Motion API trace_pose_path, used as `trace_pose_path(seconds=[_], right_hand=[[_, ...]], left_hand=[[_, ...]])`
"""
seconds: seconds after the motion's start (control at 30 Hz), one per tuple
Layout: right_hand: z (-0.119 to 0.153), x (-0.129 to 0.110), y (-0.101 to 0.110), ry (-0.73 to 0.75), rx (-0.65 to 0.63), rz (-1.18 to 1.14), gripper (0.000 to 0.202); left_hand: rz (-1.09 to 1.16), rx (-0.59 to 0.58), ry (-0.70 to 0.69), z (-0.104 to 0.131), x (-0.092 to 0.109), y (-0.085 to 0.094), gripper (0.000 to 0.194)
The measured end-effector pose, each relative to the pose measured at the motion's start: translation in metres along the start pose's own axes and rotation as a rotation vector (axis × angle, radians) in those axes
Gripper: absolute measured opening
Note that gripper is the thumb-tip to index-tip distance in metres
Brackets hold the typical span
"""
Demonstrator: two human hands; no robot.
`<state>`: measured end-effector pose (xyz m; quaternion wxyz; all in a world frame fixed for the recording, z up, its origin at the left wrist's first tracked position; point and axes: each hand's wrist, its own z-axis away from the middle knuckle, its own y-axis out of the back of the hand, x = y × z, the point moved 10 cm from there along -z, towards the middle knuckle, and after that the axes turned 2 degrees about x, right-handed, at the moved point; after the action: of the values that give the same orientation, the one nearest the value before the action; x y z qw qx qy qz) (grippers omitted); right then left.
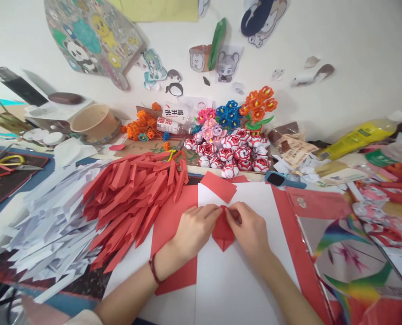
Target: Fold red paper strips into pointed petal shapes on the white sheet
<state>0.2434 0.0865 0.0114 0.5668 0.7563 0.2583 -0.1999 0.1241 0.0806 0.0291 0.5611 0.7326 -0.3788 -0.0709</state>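
Observation:
Both hands meet over a small piece of folded red paper (223, 234), its pointed end toward me and a crease down its tip. My left hand (196, 225) pinches its upper left edge, with a dark red cord at the wrist. My right hand (250, 228) grips the upper right edge between thumb and fingers. Beneath them lie white sheets (241, 284) on larger red sheets (177, 225). Just beyond the hands rest small red paper rectangles (217, 186).
Piles of folded red strips (129, 198) and white strips (52, 221) lie left. Red-and-white paper flowers (226, 153) sit at the back, near a smartwatch (285, 179). Scissors (11, 167) are far left; a plastic paper packet (350, 253) lies right.

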Motion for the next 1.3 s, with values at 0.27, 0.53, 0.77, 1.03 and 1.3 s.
trace_pose_path(seconds=[0.27, 0.53, 0.77, 1.03, 1.3], right_hand=[[0.008, -0.021, 0.009, 0.262, 0.016, 0.215, 0.029], [0.016, -0.012, 0.015, 0.142, 0.088, 0.229, 0.024], [0.023, -0.037, 0.006, 0.359, 0.025, 0.369, 0.036], [0.029, -0.023, 0.002, 0.322, -0.099, 0.283, 0.045], [0.028, -0.022, 0.0, 0.288, -0.134, 0.299, 0.048]], left_hand=[[-0.109, -0.017, -0.083, 0.004, 0.01, -0.001, 0.03], [-0.146, 0.033, -0.037, 0.008, 0.006, -0.002, 0.039], [-0.164, 0.034, 0.048, 0.012, -0.001, -0.008, 0.069], [-0.163, -0.013, 0.076, 0.012, -0.003, -0.012, 0.073], [-0.191, -0.007, 0.032, 0.013, 0.002, -0.009, 0.068]])
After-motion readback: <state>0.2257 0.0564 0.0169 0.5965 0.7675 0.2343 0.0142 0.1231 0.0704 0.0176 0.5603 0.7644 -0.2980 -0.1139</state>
